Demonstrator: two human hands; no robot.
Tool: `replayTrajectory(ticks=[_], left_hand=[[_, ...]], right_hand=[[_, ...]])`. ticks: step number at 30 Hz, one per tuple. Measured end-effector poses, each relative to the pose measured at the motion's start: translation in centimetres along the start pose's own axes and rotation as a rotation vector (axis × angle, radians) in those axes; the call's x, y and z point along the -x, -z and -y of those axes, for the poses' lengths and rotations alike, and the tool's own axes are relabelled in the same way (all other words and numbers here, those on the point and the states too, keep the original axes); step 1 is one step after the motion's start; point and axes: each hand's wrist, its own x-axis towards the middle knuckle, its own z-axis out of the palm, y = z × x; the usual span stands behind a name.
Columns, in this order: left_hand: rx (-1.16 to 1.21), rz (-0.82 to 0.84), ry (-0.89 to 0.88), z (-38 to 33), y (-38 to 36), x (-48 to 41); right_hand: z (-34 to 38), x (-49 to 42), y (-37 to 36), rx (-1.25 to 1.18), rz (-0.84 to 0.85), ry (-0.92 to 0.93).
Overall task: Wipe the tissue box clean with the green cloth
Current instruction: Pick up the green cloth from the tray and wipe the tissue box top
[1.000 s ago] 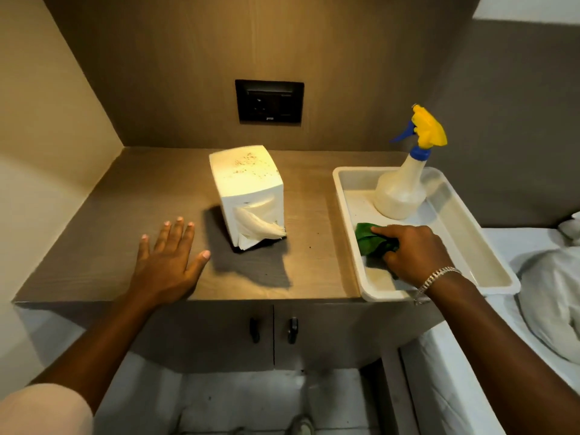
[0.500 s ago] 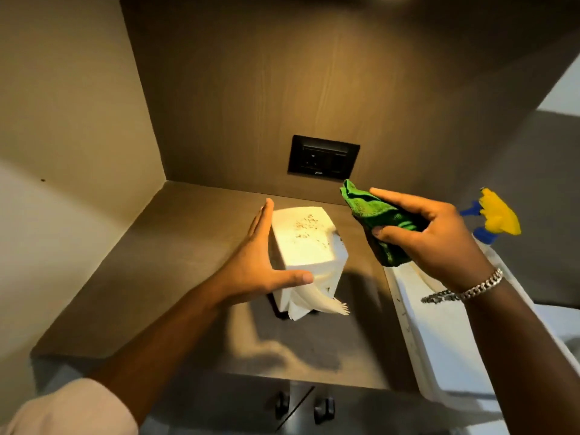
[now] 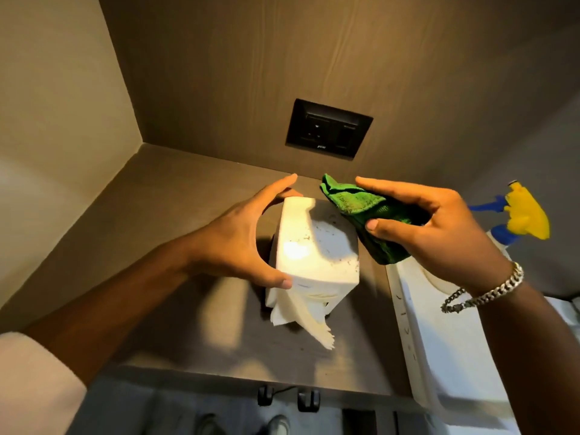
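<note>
A white tissue box (image 3: 317, 246) stands on the brown wooden counter (image 3: 175, 215), dark specks on its top and a tissue hanging from its front. My left hand (image 3: 241, 237) curves around the box's left side, thumb at the front corner, fingers at the back corner. My right hand (image 3: 430, 227) holds the folded green cloth (image 3: 370, 211) just above the box's back right corner. Whether the cloth touches the box I cannot tell.
A white tray (image 3: 439, 340) sits on the counter's right side, holding a spray bottle with a yellow and blue head (image 3: 524, 218). A black wall socket (image 3: 328, 128) is behind the box. Cabinet door handles (image 3: 285, 398) show below the counter edge.
My right hand lifted the green cloth out of the tray and brought it over to the box. My left hand left the counter and closed in around the box's left side.
</note>
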Motion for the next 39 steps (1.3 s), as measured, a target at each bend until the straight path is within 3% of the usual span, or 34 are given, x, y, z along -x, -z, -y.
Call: replayTrajectory(ticks=[3, 8, 12, 16, 19, 22, 25, 29, 32, 35, 39], left_hand=[[0.016, 0.015, 0.005, -0.2, 0.3, -0.6], [0.048, 0.004, -0.013, 0.0, 0.2, -0.6], [0.052, 0.003, -0.017, -0.1, 0.2, -0.5], [0.015, 0.013, -0.004, -0.2, 0.4, -0.5], [-0.064, 0.04, 0.032, -0.5, 0.8, -0.5], [-0.134, 0.06, 0.044, -1.0, 1.1, -0.4], [-0.205, 0.045, 0.041, -1.5, 1.2, -0.4], [-0.421, 0.131, -0.038, -2.1, 1.5, -1.2], [-0.537, 0.254, -0.005, -3.1, 2.3, -2.3], [-0.611, 0.316, 0.003, -4.0, 2.5, -2.8], [-0.699, 0.343, -0.008, -4.3, 2.5, -3.1]], right_hand=[[0.5, -0.5, -0.8, 0.107, 0.026, 0.029], [1.9, 0.2, -3.2, 0.541, 0.049, 0.12], [2.1, 3.1, -2.8, 0.585, 0.133, 0.191], [2.2, 2.1, -1.5, 0.547, 0.13, 0.093], [3.6, -0.2, -3.0, 0.731, 0.103, 0.043], [4.4, 0.3, -5.7, 0.887, 0.108, 0.159], [3.8, 2.6, -5.2, 0.825, 0.169, 0.252], [2.6, 3.2, -2.0, 0.75, 0.203, 0.185], [3.1, 1.2, -2.9, 0.855, 0.151, 0.113], [3.7, 0.8, -5.5, 0.916, 0.079, 0.173], [3.0, 3.8, -4.6, 0.805, 0.182, 0.237]])
